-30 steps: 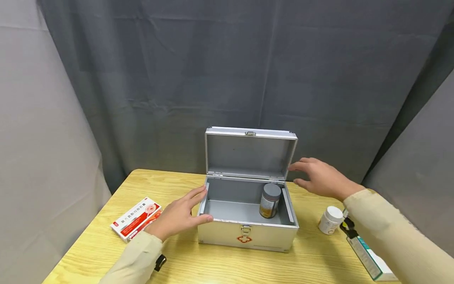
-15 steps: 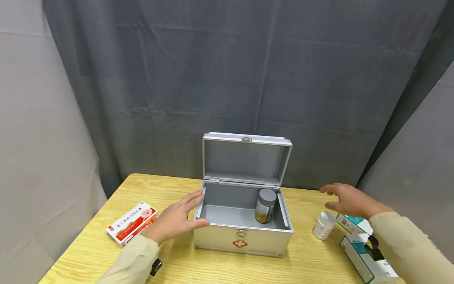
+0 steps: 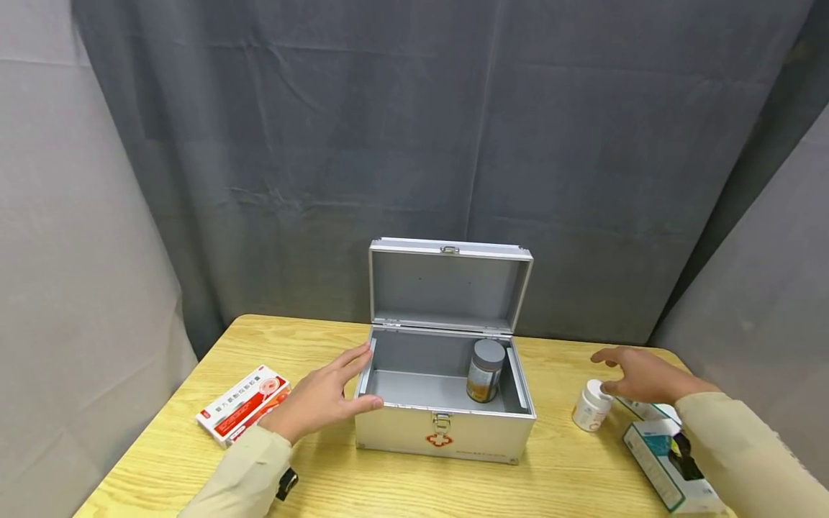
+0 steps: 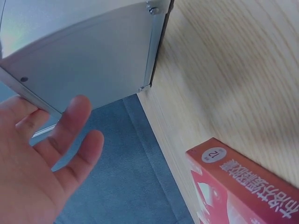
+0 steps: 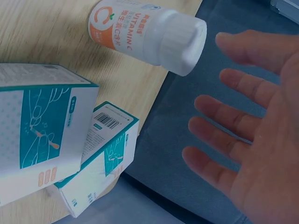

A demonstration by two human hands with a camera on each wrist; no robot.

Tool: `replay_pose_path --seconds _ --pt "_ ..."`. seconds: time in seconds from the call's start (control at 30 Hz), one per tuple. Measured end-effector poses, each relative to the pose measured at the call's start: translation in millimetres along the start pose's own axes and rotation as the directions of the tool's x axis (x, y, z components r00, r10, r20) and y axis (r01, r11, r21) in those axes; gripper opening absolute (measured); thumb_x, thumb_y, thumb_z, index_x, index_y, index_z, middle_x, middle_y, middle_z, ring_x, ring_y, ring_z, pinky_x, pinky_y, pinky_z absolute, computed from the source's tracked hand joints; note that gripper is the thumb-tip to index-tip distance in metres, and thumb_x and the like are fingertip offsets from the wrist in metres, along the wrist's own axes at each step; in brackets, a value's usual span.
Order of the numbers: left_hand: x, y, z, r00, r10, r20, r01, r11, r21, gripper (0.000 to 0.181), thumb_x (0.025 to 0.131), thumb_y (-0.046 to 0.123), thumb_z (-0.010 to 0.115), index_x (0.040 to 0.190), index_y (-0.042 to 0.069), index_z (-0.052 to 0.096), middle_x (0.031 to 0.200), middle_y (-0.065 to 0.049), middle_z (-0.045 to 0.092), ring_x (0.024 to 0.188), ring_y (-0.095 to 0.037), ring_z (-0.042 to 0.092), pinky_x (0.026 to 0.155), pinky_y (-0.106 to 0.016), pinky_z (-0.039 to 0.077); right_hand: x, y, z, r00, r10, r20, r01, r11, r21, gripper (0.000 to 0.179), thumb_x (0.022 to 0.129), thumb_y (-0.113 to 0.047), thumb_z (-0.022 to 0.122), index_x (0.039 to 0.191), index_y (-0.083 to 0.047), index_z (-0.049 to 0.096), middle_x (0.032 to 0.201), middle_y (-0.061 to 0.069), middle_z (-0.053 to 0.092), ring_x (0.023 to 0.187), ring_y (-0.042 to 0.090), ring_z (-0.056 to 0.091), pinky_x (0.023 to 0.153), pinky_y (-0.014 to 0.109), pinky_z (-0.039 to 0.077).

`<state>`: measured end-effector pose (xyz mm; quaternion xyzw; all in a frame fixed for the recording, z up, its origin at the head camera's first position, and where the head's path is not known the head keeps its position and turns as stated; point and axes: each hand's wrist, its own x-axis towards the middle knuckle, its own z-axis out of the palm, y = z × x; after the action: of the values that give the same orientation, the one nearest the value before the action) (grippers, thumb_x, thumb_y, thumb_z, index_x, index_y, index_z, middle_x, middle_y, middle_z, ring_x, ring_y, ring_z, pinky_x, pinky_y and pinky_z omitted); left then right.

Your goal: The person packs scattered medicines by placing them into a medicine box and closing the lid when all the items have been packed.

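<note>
A silver first-aid box stands with its lid up in the head view. Inside, on its right side, is a grey-lidded jar. My left hand has its fingers spread at the box's left rim; in the left wrist view, the fingers lie along the box's side. At the right, my right hand hovers beside a white vitamin C bottle, fingers extended and holding nothing. In the right wrist view, the thumb and fingers point towards the white cap of the bottle, with a gap between.
Two white-and-teal cartons, a nearer carton and a farther carton, lie close to the bottle, partly under my right forearm. Red-and-white medicine boxes lie left of my left hand. A grey curtain hangs behind the table.
My right hand has moved from beside the raised lid rightward and down to the white bottle. The left hand stays at the box's left rim. The head view has shifted slightly.
</note>
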<state>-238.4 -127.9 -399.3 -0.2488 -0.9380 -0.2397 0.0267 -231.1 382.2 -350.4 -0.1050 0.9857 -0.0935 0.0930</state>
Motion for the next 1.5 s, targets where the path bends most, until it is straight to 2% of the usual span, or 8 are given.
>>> replay_pose_path --seconds 0.17,0.33,0.6,0.73,0.9,0.97,1.1,1.5 --pt "-0.2 -2.0 0.6 1.0 -0.003 0.005 0.003 1.0 0.002 0.088 0.084 0.07 0.062 0.155 0.024 0.036 0.164 0.009 0.031 0.125 -0.031 0.062 0.105 -0.054 0.048 -0.8 2 2 1.0 -0.009 0.0 0.009 1.0 0.004 0.056 0.085 -0.03 0.074 0.128 0.003 0.06 0.12 0.028 0.064 0.107 0.044 0.063 0.085 0.058 0.054" --pt "-0.9 -1.8 0.4 1.0 0.0 0.005 0.0 1.0 0.004 0.087 0.084 0.069 0.062 0.155 0.025 0.035 0.164 0.009 0.031 0.121 -0.029 0.064 0.104 -0.053 0.048 0.1 6 9 1.0 -0.029 0.005 0.029 0.999 0.03 0.056 0.083 -0.026 0.076 0.128 0.003 0.06 0.12 0.028 0.064 0.108 0.044 0.062 0.085 0.057 0.054" --pt "-1.5 -0.3 -0.3 1.0 0.005 0.004 -0.005 1.0 0.001 0.087 0.085 0.068 0.062 0.155 0.023 0.036 0.164 0.008 0.031 0.101 -0.024 0.071 0.1 -0.053 0.05 2.6 9 20 0.999 -0.03 0.017 0.03 0.999 0.038 0.058 0.081 -0.022 0.079 0.128 0.005 0.059 0.121 0.03 0.062 0.11 0.047 0.06 0.086 0.058 0.053" --pt "-1.8 -0.5 -0.7 1.0 -0.001 0.006 0.001 1.0 -0.003 0.087 0.085 0.068 0.062 0.155 0.023 0.035 0.164 0.008 0.03 0.093 -0.022 0.071 0.101 -0.054 0.049 4.2 8 24 1.0 -0.02 0.014 0.02 0.999 0.046 0.056 0.081 -0.021 0.079 0.126 0.005 0.06 0.119 0.027 0.064 0.107 0.042 0.062 0.085 0.056 0.054" --pt "-1.8 -1.7 0.1 1.0 0.005 -0.002 -0.005 1.0 0.004 0.088 0.085 0.069 0.061 0.155 0.023 0.035 0.164 0.008 0.03 0.122 -0.034 0.063 0.103 -0.055 0.048 4.4 6 27 1.0 -0.014 -0.01 0.014 0.998 0.063 0.048 0.081 -0.016 0.08 0.121 0.005 0.065 0.113 0.02 0.068 0.097 0.03 0.065 0.079 0.048 0.057" --pt "-1.9 -2.0 0.2 1.0 0.006 -0.003 -0.006 1.0 0.007 0.088 0.085 0.069 0.061 0.155 0.023 0.034 0.164 0.008 0.029 0.126 -0.035 0.06 0.104 -0.055 0.048 4.1 5 27 0.999 -0.023 -0.032 0.025 0.998 0.06 0.046 0.079 -0.013 0.08 0.119 0.006 0.067 0.111 0.02 0.069 0.094 0.028 0.066 0.077 0.046 0.057" --pt "-2.0 -2.9 0.2 1.0 0.004 -0.003 -0.004 1.0 0.004 0.088 0.085 0.069 0.06 0.156 0.024 0.034 0.165 0.009 0.028 0.125 -0.033 0.061 0.105 -0.056 0.047 4.3 3 27 0.997 -0.031 -0.065 0.034 0.998 0.05 0.044 0.077 -0.01 0.081 0.116 0.008 0.068 0.11 0.022 0.07 0.093 0.028 0.067 0.077 0.046 0.058" --pt "-1.3 -2.7 0.9 1.0 -0.008 0.009 0.008 1.0 -0.008 0.089 0.084 0.071 0.06 0.156 0.025 0.034 0.165 0.011 0.027 0.13 -0.033 0.058 0.105 -0.056 0.046 1.7 -3 26 0.997 -0.024 -0.075 0.028 0.998 0.055 0.045 0.074 -0.009 0.083 0.113 0.01 0.067 0.106 0.02 0.071 0.09 0.026 0.066 0.076 0.044 0.057"
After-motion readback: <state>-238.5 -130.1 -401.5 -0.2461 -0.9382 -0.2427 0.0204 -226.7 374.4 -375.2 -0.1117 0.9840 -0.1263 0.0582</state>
